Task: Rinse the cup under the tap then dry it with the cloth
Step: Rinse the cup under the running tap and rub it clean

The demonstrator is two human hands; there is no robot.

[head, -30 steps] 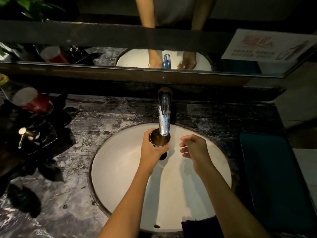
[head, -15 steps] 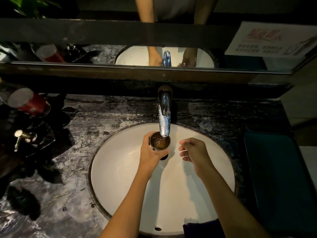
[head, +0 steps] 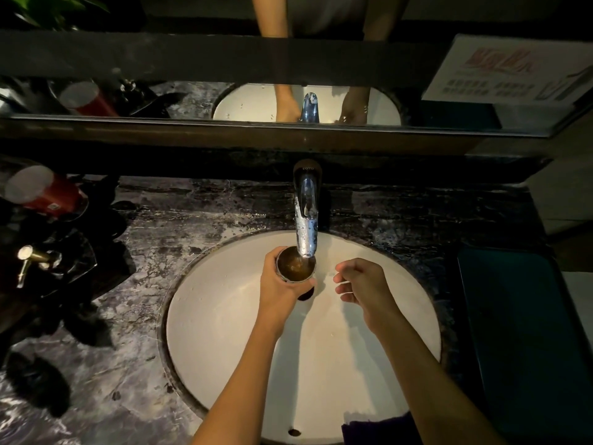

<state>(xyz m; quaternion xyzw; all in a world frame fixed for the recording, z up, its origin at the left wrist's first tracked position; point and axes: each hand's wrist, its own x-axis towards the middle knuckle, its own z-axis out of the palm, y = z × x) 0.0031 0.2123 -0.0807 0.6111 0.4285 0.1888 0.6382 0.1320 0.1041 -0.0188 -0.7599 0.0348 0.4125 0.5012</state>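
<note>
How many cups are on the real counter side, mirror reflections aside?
2: a metal cup gripped by the left hand under the tap, and a red cup far left. Dark clutter may hide more.

A washroom: a white oval sink set into a dark marble counter, a chrome tap, and a mirror behind.

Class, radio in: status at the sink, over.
Left hand grips cup under tap. Right hand empty, loosely curled. Cloth unused. Nothing obstructing.
</note>
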